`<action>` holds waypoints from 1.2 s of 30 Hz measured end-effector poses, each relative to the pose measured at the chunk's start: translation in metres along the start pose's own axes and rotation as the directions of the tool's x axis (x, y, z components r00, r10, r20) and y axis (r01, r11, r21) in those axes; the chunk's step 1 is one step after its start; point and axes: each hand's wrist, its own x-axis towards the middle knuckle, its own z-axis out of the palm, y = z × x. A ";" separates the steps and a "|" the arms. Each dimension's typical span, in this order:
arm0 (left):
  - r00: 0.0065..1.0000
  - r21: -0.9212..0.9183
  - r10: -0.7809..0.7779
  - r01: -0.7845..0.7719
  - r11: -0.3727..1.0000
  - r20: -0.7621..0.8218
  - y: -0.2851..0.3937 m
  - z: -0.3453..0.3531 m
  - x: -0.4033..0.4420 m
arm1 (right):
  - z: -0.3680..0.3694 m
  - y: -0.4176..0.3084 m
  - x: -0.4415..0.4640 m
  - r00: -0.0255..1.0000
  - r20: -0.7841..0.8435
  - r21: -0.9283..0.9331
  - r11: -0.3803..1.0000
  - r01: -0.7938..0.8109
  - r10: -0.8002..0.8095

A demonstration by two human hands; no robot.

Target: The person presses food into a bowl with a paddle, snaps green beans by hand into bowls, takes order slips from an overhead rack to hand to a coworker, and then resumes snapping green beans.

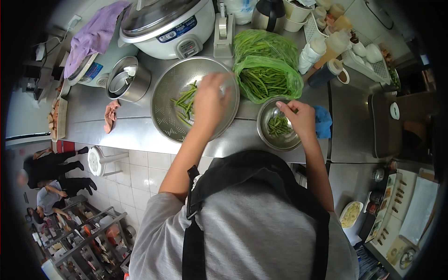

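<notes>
My left hand [212,100] is over the large perforated metal colander [161,105], its fingers smeared by motion. I cannot tell whether it holds anything. A small heap of cut green beans [186,101] lies in the colander below it. Over the rim of a small steel bowl [264,129] is my right hand [300,117], thumb and fingers pinched together. What sits in the pinch, if anything, is too small to make out. Short green bean pieces [278,125] rest in that bowl. Behind it stands an open green plastic bag [298,84] full of long green beans [263,80].
A rice cooker [163,28] and a tape dispenser [224,35] stand behind the colander. Left are a steel pot [142,84] and a pink cloth [111,116]. Squeeze bottles [329,72] line the right, near a blue cloth [323,122]. Two people [51,191] are far left.
</notes>
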 end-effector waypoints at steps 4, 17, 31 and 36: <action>0.905 0.093 0.362 -0.390 0.916 0.225 -0.004 0.067 0.032 | 0.010 0.016 0.007 0.983 -0.060 0.099 0.979 0.180 -0.175; 0.777 0.050 0.576 -0.606 0.794 0.255 0.025 0.061 0.062 | 0.001 -0.017 -0.004 0.981 -0.108 0.189 0.965 0.180 -0.162; 0.907 -0.164 0.367 -0.338 0.927 0.205 0.041 0.046 0.011 | -0.005 -0.022 -0.023 0.988 0.128 0.443 0.896 0.021 -0.087; 0.941 -0.379 0.236 -0.132 0.916 0.242 0.048 0.050 -0.013 | -0.003 -0.014 -0.031 0.956 0.270 0.772 0.620 -0.143 -0.116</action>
